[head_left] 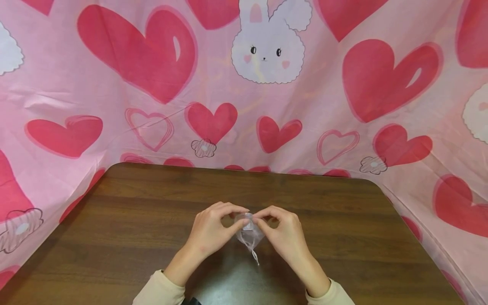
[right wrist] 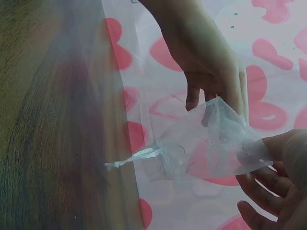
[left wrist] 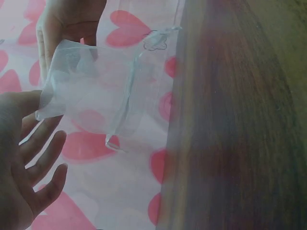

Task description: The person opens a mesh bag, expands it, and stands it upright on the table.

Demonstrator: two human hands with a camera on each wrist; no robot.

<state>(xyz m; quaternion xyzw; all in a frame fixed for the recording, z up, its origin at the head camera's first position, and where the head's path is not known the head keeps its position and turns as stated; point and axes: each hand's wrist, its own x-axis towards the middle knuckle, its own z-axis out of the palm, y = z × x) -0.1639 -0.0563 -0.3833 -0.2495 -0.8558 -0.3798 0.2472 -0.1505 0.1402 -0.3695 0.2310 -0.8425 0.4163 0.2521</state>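
A small sheer white mesh pouch (head_left: 249,235) with a drawstring hangs between both hands just above the brown wooden table (head_left: 152,220). My left hand (head_left: 213,228) pinches its top left edge with thumb and forefinger. My right hand (head_left: 284,231) pinches the top right edge. In the left wrist view the pouch (left wrist: 96,88) is spread out, with my left hand's other fingers (left wrist: 45,165) loosely straight below it and the right hand (left wrist: 67,24) behind. In the right wrist view the pouch (right wrist: 206,141) trails its drawstring tail (right wrist: 132,158) to the left.
A pink cloth (head_left: 244,84) printed with red hearts and white rabbits hangs behind and around the table. The table's far edge (head_left: 236,169) and rounded corners lie beyond the hands. Cream sleeves (head_left: 160,290) cover both forearms.
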